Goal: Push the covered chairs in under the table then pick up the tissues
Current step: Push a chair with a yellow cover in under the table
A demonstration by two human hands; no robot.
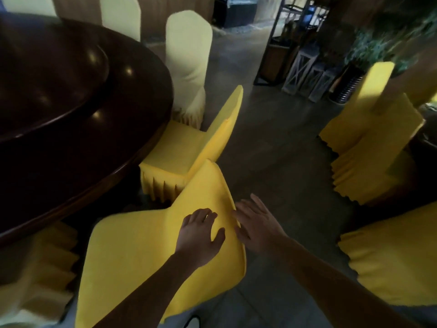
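Observation:
A yellow-covered chair (142,245) stands right below me beside the dark round table (71,138). My left hand (199,233) rests on the front of its backrest, fingers curled over the fabric. My right hand (255,223) lies flat and spread against the backrest's outer edge. A second yellow-covered chair (184,150) stands just beyond, its seat partly under the table rim. No tissues are in view.
Pale cream-covered chairs (186,67) ring the table's far side. More yellow-covered chairs (369,143) stand on the right, one (390,261) close to my right arm. Grey floor runs between them. A metal shelf frame (279,55), white lanterns (305,76) and a plant stand at the back.

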